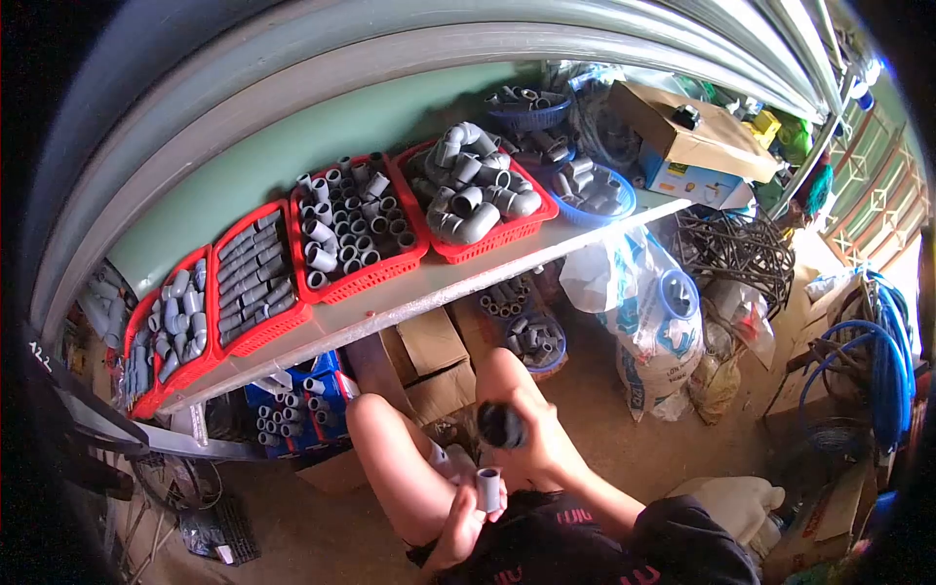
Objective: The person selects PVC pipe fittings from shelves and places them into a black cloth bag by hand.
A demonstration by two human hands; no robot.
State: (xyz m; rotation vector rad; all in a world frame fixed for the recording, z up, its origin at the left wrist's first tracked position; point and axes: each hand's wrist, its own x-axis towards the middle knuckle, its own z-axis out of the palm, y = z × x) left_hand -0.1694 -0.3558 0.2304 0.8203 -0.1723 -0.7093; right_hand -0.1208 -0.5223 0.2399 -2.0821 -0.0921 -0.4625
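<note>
In the lower middle of the head view, my left hand point(466, 522) is closed around a short grey pipe coupling point(488, 489), held upright with its open end facing up. My right hand point(542, 439), above and to the right over my knee, grips a black round-ended object point(501, 425). Motion blur hides what kind of thing it is. The coupling and the black object are apart.
Ahead, a shelf point(390, 298) carries red baskets point(421, 255) of grey pipe fittings and a blue basket point(624, 210). Below stand a blue crate point(336, 390), cardboard point(441, 390) and a white sack point(659, 366). Blue hose point(889, 361) hangs at right.
</note>
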